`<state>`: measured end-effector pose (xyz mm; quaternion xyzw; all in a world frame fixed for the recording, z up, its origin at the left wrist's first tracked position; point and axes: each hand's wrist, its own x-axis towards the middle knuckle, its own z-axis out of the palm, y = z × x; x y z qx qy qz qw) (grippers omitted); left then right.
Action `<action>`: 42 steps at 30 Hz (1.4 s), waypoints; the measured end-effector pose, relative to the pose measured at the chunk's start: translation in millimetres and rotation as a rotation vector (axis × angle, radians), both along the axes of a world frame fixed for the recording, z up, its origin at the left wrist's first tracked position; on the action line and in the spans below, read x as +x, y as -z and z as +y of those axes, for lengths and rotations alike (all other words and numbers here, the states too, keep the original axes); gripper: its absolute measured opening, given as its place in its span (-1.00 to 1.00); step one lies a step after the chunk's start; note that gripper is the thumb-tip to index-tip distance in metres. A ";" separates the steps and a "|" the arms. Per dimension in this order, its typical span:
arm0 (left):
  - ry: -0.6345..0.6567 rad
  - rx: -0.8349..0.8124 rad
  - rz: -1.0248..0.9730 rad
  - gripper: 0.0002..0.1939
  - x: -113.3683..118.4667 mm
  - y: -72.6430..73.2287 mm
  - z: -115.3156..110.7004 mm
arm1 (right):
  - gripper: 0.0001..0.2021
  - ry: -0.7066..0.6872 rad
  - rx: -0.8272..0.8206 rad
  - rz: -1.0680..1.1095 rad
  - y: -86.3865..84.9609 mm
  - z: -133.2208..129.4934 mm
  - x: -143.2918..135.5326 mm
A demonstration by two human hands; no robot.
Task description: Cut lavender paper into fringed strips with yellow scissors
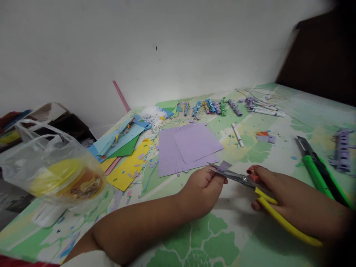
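White wall [194, 48] rises behind the green-patterned bench [219, 241]. Well left of my left hand [203, 189], a clear plastic bag [55, 142] holds a yellow-lidded tub [86, 181]. Lavender paper sheets [197, 142] lie just beyond that hand, which pinches a lavender paper scrap [224, 165] at the scissors' [240, 179] blades. My right hand [289, 198] grips their yellow handles, with a red curled piece [253, 173] at the fingertips. Just beyond my right wrist lies a green box cutter [317, 176].

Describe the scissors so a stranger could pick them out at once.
At the flower-patterned table, look just nearer than the purple sheets. There the right hand holds the scissors, blades pointing toward the left hand. Their yellow handles set them apart from the green-and-black tool farther right.
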<state>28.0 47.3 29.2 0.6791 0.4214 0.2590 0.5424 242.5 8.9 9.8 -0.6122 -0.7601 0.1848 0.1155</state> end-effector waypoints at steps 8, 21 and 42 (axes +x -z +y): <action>-0.033 -0.091 -0.076 -0.84 -0.2 5.1 1.0 | -0.61 0.032 -0.018 -0.023 4.5 0.9 1.7; -0.002 -0.215 -0.067 -0.84 3.4 -4.2 7.2 | -0.60 0.066 0.034 -0.034 9.6 6.7 9.6; 0.039 0.074 -0.040 -0.84 -1.4 -0.1 3.9 | -0.73 -0.026 -0.052 0.171 3.9 -1.1 -0.3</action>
